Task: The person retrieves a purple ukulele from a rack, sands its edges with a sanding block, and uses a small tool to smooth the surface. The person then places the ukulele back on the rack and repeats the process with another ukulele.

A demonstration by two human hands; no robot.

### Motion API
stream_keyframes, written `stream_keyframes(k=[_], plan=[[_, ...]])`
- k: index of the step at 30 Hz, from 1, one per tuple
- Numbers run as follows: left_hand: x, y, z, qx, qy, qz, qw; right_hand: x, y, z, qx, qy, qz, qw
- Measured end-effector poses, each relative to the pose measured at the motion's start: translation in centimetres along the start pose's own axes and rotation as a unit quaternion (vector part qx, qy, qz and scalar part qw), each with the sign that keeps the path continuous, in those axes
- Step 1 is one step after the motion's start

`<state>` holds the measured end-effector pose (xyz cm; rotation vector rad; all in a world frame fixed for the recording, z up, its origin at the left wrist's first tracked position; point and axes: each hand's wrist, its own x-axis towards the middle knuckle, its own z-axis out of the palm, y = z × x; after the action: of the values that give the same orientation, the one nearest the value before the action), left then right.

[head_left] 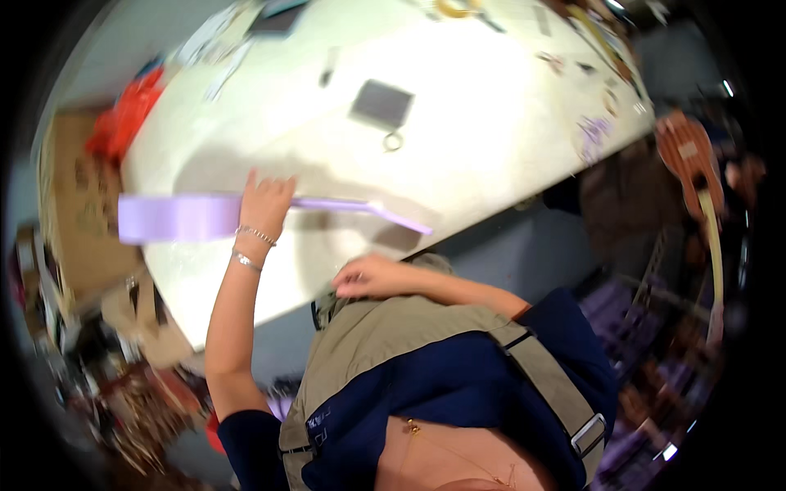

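Note:
A pale purple ukulele point(176, 218) stands on its edge on the left part of the white table, its thin side toward me. Its neck runs to the right and ends in a slanted headstock point(405, 222). My left hand point(267, 201), with bracelets at the wrist, is closed over the instrument where the body meets the neck. Near the table's front edge, before my apron, my right hand point(368, 277) has its fingers curled in, with no object visible in them. Motion blurs it somewhat, and it is apart from the ukulele.
A dark square pad point(382, 103) and a small ring point(393, 141) lie mid-table. Purple scraps point(593, 136) lie near the right edge. A red plastic bag point(127, 117) and a cardboard box point(90, 213) are at the left. A brown ukulele point(689, 153) is beyond the right edge.

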<state>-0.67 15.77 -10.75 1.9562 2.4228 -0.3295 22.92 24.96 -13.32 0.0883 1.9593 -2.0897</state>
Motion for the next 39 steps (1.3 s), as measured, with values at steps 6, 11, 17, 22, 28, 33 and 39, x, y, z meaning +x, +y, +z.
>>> stream_keyframes(k=[6,11,17,22,28,33,39], plan=[[1.2,2.4,-2.0,0.002,0.017,0.087,0.996,-1.3,1.2,4.2,0.352,0.209,0.019,0.912],[-0.5,11.3,-10.7,-0.081,0.171,0.295,0.936,-3.7,-4.9,8.3,0.481,0.545,-0.351,0.590],[-3.9,14.8,-17.6,-0.241,0.204,0.527,0.789,-10.4,-10.1,11.1,-0.031,0.558,-0.588,0.585],[-7.4,22.8,-21.8,-0.287,0.206,0.651,0.672,-20.3,-14.2,18.4,-0.228,0.727,-0.468,0.448],[-5.6,24.6,-19.6,-0.349,0.207,0.628,0.664,-32.2,-12.4,20.4,-0.194,0.957,-0.175,0.123],[-3.6,32.0,-15.9,-0.326,0.124,0.608,0.713,-51.0,-10.3,24.2,-0.232,0.953,-0.183,0.064],[-5.6,44.3,-17.0,-0.347,0.054,0.625,0.697,-70.5,-13.4,31.1,-0.308,0.942,-0.035,-0.127]])
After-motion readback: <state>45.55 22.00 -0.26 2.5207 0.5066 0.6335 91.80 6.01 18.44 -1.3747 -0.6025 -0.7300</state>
